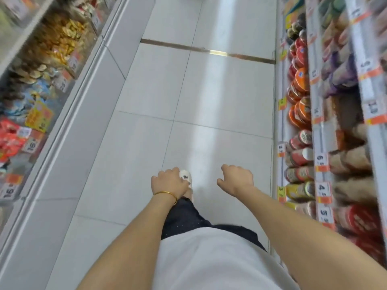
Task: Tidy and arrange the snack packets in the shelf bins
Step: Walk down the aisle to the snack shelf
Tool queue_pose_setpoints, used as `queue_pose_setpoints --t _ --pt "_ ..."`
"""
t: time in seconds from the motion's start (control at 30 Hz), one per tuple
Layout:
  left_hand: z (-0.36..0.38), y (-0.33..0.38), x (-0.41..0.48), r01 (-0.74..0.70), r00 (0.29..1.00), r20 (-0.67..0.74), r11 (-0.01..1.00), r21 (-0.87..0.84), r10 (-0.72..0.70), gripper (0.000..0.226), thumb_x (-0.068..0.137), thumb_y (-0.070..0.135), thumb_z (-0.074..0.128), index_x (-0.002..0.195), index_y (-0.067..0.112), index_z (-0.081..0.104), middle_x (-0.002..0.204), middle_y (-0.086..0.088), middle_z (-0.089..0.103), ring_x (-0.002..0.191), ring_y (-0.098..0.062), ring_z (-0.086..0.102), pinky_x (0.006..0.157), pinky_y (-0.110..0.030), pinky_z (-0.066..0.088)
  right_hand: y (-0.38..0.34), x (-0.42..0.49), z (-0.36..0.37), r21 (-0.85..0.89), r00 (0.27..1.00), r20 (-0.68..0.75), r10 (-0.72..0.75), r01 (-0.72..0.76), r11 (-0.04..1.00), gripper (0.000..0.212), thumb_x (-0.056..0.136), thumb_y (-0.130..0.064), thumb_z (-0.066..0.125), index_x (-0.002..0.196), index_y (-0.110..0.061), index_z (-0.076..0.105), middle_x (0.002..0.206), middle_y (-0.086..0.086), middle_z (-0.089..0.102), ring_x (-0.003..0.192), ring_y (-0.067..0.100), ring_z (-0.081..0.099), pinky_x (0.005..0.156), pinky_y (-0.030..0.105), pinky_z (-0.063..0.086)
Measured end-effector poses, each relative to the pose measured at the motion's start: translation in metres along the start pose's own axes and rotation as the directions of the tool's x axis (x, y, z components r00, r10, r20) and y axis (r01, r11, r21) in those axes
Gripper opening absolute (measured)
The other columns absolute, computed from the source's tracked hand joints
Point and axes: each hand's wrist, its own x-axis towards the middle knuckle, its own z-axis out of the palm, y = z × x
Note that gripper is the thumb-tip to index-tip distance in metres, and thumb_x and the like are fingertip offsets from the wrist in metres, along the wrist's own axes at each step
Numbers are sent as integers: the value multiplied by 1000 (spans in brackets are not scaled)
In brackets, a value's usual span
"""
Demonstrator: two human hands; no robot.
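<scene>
Left edge of frame: shelf bins (80,69) with clear fronts, running from upper left down to lower left. Inside them the snack packets (48,51), sorted by bin: gold packets (62,38) at upper left, blue packets (25,95) below, red packets (10,139) at mid-left. Price labels (31,145) on the bin fronts; motion blur, numbers only partly legible. White base panel (83,126) under the bins, slanting toward the lower left corner.

Centre: pale tiled floor (188,91), a metal strip (207,51) crossing its upper part. At bottom centre a white top (209,258); a dark trouser leg (184,216) ahead of it, ending in a white shoe (186,176).

Left hand (169,182), lower centre, back to camera, fingers loosely curled downward, nothing in them; it overlaps the shoe in view. Gold bangle (166,194) at the wrist. Right hand (235,178) to its right, apart from it, fingers loosely curled, holding nothing. Both hands hang over the aisle, well apart from the bins.

Right edge: tiered shelves (314,122) of round-lidded tins (299,80), orange and red, blurred. Orange-and-white price tags (322,162) along the shelf edges.
</scene>
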Motion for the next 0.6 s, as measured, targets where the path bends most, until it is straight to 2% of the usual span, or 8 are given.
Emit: queue_pose_setpoints --t 0.2,0.47,0.6 --pt "-122 -16 147 7 1000 -4 1000 4 -7 42 86 35 42 123 17 50 114 -7 61 105 -27 53 73 -33 33 -16 142 -122 20 1000 -4 -21 21 1000 26 89 -32 42 105 -13 50 103 4 60 90 26 56 66 31 35" --pt "-248 -11 355 46 999 25 999 -8 -45 44 88 35 41 128 17 48 120 -7 59 111 -27 51 79 -34 36 -13 357 -257 14 998 22 -53 53 998 33 92 -37 41 115 -16 49 109 4 60 98 25 57 67 32 37" --pt "-324 3 450 106 994 17 991 -86 -105 43 88 35 42 127 18 48 121 -6 59 111 -27 51 82 -34 37 -5 457 -344 0 996 8 -86 86 996 32 91 -33 41 116 -14 49 103 4 60 86 23 54 64 31 37"
